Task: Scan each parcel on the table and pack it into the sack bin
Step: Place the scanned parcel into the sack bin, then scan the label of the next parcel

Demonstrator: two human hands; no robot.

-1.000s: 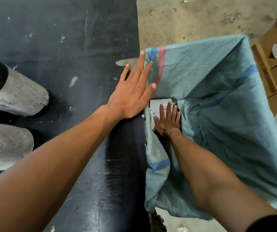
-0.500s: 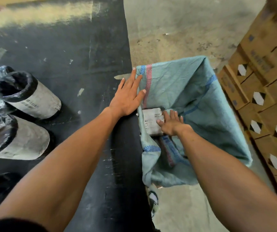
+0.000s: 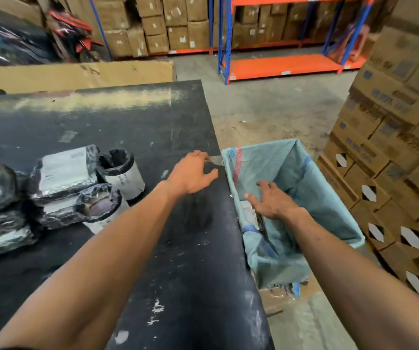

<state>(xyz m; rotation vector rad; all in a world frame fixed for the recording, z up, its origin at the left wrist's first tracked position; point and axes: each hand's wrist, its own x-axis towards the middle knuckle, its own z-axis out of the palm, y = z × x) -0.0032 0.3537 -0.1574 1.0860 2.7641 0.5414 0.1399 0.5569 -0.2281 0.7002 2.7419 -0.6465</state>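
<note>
A teal woven sack bin (image 3: 302, 178) hangs open at the right edge of the black table (image 3: 183, 261). My right hand (image 3: 271, 200) hovers over its mouth, fingers spread and empty. Just below that hand a white-labelled parcel (image 3: 247, 210) lies inside the sack, mostly hidden. My left hand (image 3: 192, 174) is over the table beside the sack's near corner, fingers loosely curled, holding nothing. Several parcels in black wrap with white labels lie at the table's left: a cylindrical one (image 3: 121, 174), a flat one (image 3: 68, 168) and another roll (image 3: 97, 205).
Stacked cardboard boxes (image 3: 390, 152) stand close on the right of the sack. Blue and orange shelving (image 3: 284, 64) with cartons lines the back. A large flat cardboard sheet (image 3: 77, 74) lies behind the table. Concrete floor (image 3: 266, 109) lies between table and shelving.
My right hand has lifted off the parcel inside the sack. My left hand has come off the sack's edge and curled. The view has tilted up, showing the shelving.
</note>
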